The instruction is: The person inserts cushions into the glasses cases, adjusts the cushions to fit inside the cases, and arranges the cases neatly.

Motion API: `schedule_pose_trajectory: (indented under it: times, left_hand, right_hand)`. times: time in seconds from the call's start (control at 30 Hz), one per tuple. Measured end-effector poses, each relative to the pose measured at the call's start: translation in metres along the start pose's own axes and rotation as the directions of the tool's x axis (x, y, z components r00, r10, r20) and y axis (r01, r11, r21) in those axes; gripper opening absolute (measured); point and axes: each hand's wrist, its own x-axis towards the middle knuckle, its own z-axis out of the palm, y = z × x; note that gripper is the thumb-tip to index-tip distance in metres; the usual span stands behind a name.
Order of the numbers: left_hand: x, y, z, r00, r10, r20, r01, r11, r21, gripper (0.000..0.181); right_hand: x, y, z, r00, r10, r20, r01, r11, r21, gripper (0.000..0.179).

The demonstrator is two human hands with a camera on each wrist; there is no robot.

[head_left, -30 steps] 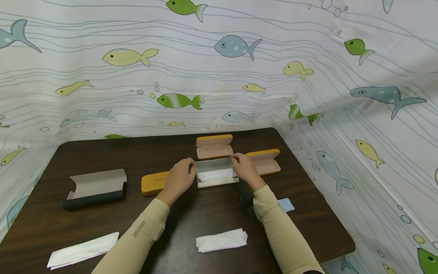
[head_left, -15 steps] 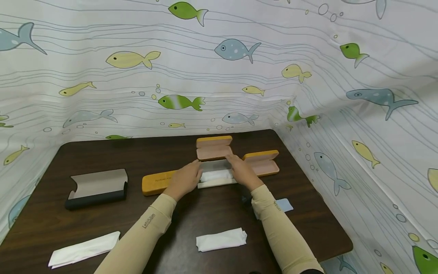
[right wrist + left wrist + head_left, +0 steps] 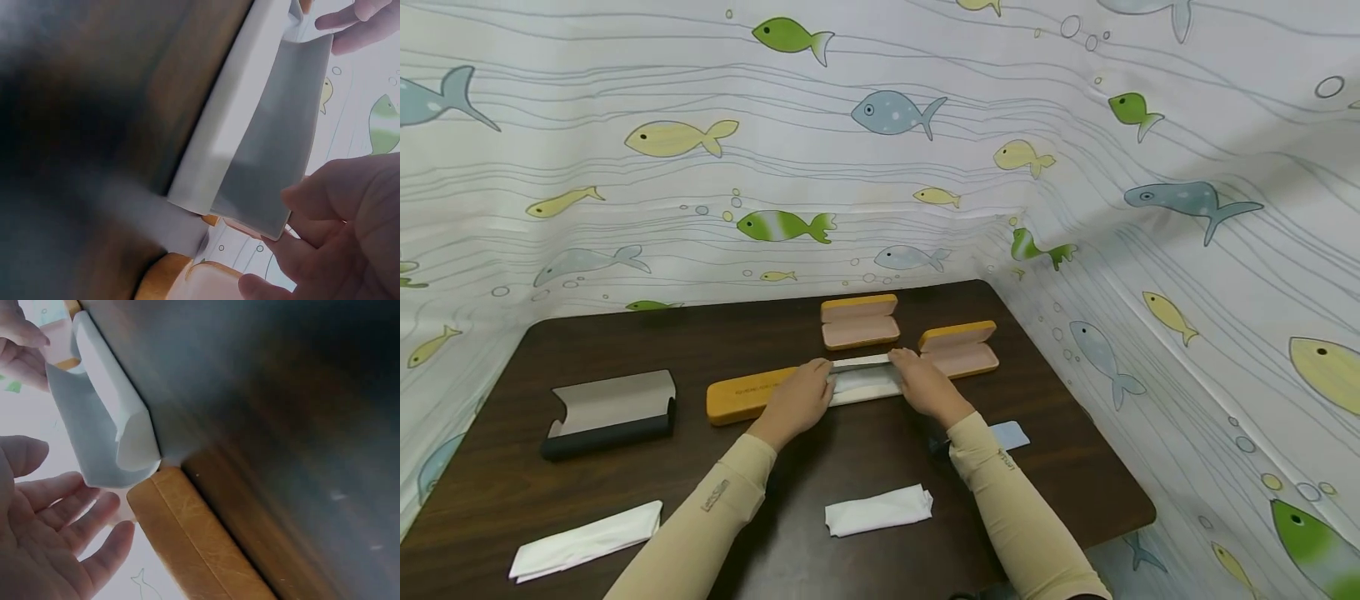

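A white glasses case (image 3: 867,395) with a grey lining stands before me on the dark table, its lid raised and leaning inward. White cloth (image 3: 859,382) shows inside it in the head view. At the lid's left end is my left hand (image 3: 801,392); in the left wrist view its fingers (image 3: 72,500) reach loosely behind the lid's corner, thumb apart from it. My right hand (image 3: 931,390) pinches the lid's other corner, thumb (image 3: 312,197) on the lined side and fingers behind. Left of the white case lies a closed mustard glasses case (image 3: 741,397), partly behind my left hand.
Two open mustard cases (image 3: 860,332) (image 3: 962,358) stand behind and to the right. An open black case (image 3: 610,429) is at left. Folded white cloths (image 3: 587,537) (image 3: 878,510) lie nearer me. A blue cloth (image 3: 1011,434) lies by my right forearm, beside a partly hidden dark item.
The white case's lid has swung toward me and lower, narrowing the opening over the cloth. Both hands have come with it; the head view has turned slightly right.
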Motion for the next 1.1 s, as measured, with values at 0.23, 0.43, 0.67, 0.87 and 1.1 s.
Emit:
schedule_pose_trajectory:
  times: [0.23, 0.43, 0.67, 0.87, 1.1]
  left_hand:
    - [-0.018, 0.004, 0.005, 0.998, 0.068, -0.010, -0.067, 0.994, 0.088, 0.043]
    - [-0.034, 0.011, 0.011, 0.992, 0.084, 0.091, -0.098, 0.982, 0.163, 0.050]
    - [-0.047, 0.019, 0.015, 0.976, 0.037, 0.213, -0.057, 0.994, 0.089, 0.052]
    - [-0.047, 0.019, 0.015, 0.971, 0.010, 0.238, -0.027, 0.997, 0.067, 0.052]
    - [-0.045, 0.019, 0.008, 0.970, 0.004, 0.245, -0.015, 0.999, 0.044, 0.050]
  right_hand:
    - [-0.014, -0.008, 0.004, 0.998, 0.023, 0.059, -0.023, 1.000, -0.003, 0.054]
    - [-0.024, -0.011, 0.015, 0.991, 0.062, 0.116, -0.055, 0.997, -0.058, 0.049]
    - [-0.037, -0.013, 0.024, 0.992, 0.067, 0.104, -0.059, 0.996, -0.073, 0.049]
    - [-0.037, -0.013, 0.026, 0.992, 0.071, 0.106, -0.064, 0.996, -0.063, 0.050]
    - [-0.039, -0.014, 0.022, 0.995, 0.045, 0.086, -0.040, 0.997, -0.061, 0.048]
